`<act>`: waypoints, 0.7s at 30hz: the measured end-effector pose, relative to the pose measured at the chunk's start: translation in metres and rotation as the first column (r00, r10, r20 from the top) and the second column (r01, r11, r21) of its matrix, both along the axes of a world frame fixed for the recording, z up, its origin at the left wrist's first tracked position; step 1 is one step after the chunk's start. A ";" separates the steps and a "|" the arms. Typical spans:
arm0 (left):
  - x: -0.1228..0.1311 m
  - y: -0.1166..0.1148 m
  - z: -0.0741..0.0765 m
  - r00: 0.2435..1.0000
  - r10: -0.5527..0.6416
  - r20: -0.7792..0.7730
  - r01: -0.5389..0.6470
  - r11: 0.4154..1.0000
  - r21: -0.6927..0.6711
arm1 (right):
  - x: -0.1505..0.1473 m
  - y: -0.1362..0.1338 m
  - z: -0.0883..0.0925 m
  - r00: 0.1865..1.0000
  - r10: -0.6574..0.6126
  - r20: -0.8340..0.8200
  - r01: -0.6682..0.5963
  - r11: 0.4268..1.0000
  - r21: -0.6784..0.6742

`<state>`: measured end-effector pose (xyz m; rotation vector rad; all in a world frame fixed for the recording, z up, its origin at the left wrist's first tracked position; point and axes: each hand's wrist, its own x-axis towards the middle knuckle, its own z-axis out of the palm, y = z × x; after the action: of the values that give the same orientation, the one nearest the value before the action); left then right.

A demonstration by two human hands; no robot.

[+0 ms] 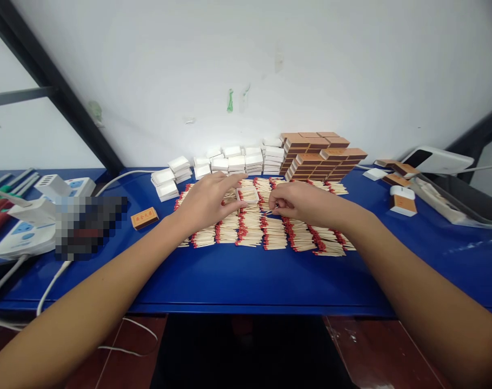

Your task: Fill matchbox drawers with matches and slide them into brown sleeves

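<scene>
L hand (207, 202) over matches (250, 229), R hand (298, 204) pinches some; matchbox (144, 218) label (illegible)

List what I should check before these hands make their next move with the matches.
1. Left hand on the small white tray: ok, fingers lie over it; firmness of grip cannot tell.
2. Right hand pinching a few held matches: ok.
3. Match bundles in rows under both hands: ok.
4. Stacked white trays at the back: ok.
5. Brown sleeves piled upright: ok.
6. How full the small white tray is: cannot tell.
</scene>
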<state>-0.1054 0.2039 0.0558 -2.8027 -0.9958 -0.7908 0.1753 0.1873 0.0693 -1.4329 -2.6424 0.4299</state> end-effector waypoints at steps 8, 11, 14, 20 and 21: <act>0.000 -0.001 0.001 1.000 0.019 -0.002 -0.019 1.000 0.004 | -0.005 -0.004 0.002 0.998 -0.045 0.039 0.046 0.999 -0.028; 0.000 0.000 0.000 1.000 0.022 -0.003 -0.022 1.000 0.006 | -0.008 -0.007 0.005 0.997 -0.058 0.057 0.061 0.997 -0.051; 0.000 0.000 0.000 1.000 0.018 -0.003 -0.018 1.000 0.003 | -0.010 -0.008 0.005 0.998 -0.049 0.042 0.051 0.997 -0.054; 0.001 -0.001 0.000 1.000 0.021 -0.005 -0.021 1.000 -0.008 | -0.007 -0.006 0.004 0.997 -0.073 0.027 0.075 0.993 -0.090; 0.001 -0.001 0.000 1.000 0.024 -0.005 -0.024 1.000 -0.009 | -0.006 -0.005 0.003 0.997 -0.074 0.031 0.077 0.993 -0.094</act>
<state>-0.1044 0.2032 0.0559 -2.7935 -1.0330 -0.7784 0.1691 0.1819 0.0725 -1.5719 -2.6109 0.5393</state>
